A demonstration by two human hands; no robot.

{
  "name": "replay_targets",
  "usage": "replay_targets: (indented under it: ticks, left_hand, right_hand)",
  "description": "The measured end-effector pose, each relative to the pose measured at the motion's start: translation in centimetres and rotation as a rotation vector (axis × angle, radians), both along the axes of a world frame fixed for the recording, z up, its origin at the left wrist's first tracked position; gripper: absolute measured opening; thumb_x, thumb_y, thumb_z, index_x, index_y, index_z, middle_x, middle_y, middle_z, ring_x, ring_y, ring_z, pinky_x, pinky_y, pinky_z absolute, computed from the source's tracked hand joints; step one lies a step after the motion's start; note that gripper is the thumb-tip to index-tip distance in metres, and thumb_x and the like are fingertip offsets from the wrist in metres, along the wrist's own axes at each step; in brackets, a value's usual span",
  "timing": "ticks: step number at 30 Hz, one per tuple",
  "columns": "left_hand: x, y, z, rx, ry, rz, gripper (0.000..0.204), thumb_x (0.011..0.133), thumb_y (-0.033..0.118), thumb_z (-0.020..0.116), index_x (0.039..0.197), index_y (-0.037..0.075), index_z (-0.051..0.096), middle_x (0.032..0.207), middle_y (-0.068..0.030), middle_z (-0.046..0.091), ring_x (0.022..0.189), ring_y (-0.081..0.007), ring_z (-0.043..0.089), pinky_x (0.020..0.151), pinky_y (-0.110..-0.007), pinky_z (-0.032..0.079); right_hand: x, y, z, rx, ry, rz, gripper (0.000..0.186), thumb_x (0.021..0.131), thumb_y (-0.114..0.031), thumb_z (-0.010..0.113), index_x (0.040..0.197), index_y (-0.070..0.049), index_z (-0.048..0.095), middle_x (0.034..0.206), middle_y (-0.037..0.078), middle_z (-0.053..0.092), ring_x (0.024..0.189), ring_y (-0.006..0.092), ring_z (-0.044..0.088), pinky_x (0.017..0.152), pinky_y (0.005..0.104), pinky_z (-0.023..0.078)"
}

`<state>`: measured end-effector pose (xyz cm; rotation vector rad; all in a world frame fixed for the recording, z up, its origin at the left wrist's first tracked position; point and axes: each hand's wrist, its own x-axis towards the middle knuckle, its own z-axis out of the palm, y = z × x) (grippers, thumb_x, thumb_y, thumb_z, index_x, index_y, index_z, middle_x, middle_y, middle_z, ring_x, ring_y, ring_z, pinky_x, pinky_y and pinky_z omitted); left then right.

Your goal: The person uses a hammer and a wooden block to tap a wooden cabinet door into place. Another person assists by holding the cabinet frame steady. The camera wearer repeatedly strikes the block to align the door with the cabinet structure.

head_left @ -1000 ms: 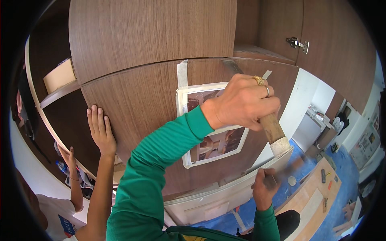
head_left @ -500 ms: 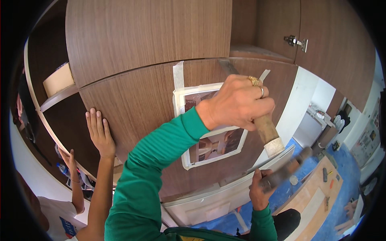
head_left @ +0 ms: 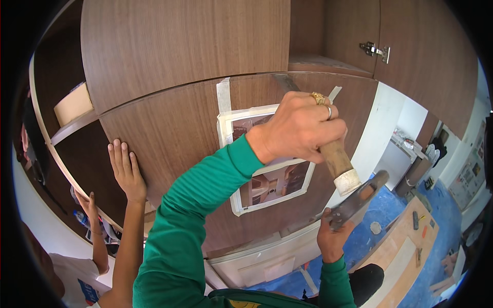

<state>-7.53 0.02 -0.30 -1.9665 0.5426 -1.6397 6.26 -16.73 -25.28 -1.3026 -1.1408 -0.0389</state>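
My left hand (head_left: 303,126), with two rings on it, is closed round a chisel (head_left: 336,159). Its wooden handle ends in a pale butt, and the metal blade reaches the upper edge of a brown wood-grain panel (head_left: 169,133). My right hand (head_left: 335,233) grips a hammer, whose dark metal head (head_left: 354,205) is close by the butt; I cannot tell if they touch. Behind my left hand, a printed picture sheet (head_left: 275,186) is fixed to the panel with pale tape. Another person's hand (head_left: 128,172) lies flat on the panel at left.
An open cabinet with a metal hinge (head_left: 375,51) is at upper right. White boards (head_left: 272,267) lean below the panel. A plywood board (head_left: 405,251) with small tools lies over blue floor sheeting (head_left: 441,205). The other person's second hand (head_left: 88,205) touches the shelf edge.
The hammer head has shifted up and slightly left, nearer the chisel's butt, and is less blurred. My left hand keeps its hold on the chisel. The other person's hands stay put.
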Motion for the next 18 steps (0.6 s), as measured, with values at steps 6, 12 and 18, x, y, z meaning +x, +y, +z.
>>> replay_targets:
  ticks: [6, 12, 18]
  left_hand:
    - [-1.0, 0.3, 0.4, -0.048, 0.0, -0.013, 0.022, 0.07, 0.006, 0.081, 0.067, 0.009, 0.059, 0.063, -0.0035, 0.05, 0.051, -0.0205, 0.053, 0.045, -0.033, 0.042]
    - [-0.8, -1.8, 0.0, -0.006, 0.104, 0.034, 0.025, 0.071, 0.01, 0.082, 0.069, 0.009, 0.058, 0.063, -0.0019, 0.05, 0.053, -0.0192, 0.054, 0.044, -0.032, 0.04]
    - [0.5, -3.7, -1.2, 0.181, 0.089, 0.023, 0.034, 0.07, 0.013, 0.085, 0.063, 0.011, 0.052, 0.062, -0.0008, 0.043, 0.051, -0.0157, 0.049, 0.043, -0.029, 0.038]
  right_hand:
    - [1.3, -2.8, -2.3, -0.037, 0.1, -0.071, 0.022, 0.095, -0.007, 0.075, 0.08, 0.001, 0.061, 0.068, 0.005, 0.06, 0.061, 0.0128, 0.051, 0.058, 0.0358, 0.041]
    - [1.9, -6.4, -5.0, -0.079, 0.187, -0.003, 0.019, 0.093, -0.007, 0.075, 0.083, 0.0, 0.06, 0.072, 0.002, 0.057, 0.064, 0.0122, 0.051, 0.059, 0.0339, 0.043]
    - [1.9, -7.1, -6.0, -0.2, 0.2, 0.066, 0.018, 0.092, -0.007, 0.075, 0.085, 0.0, 0.06, 0.078, 0.003, 0.058, 0.07, 0.0125, 0.052, 0.066, 0.0323, 0.046]
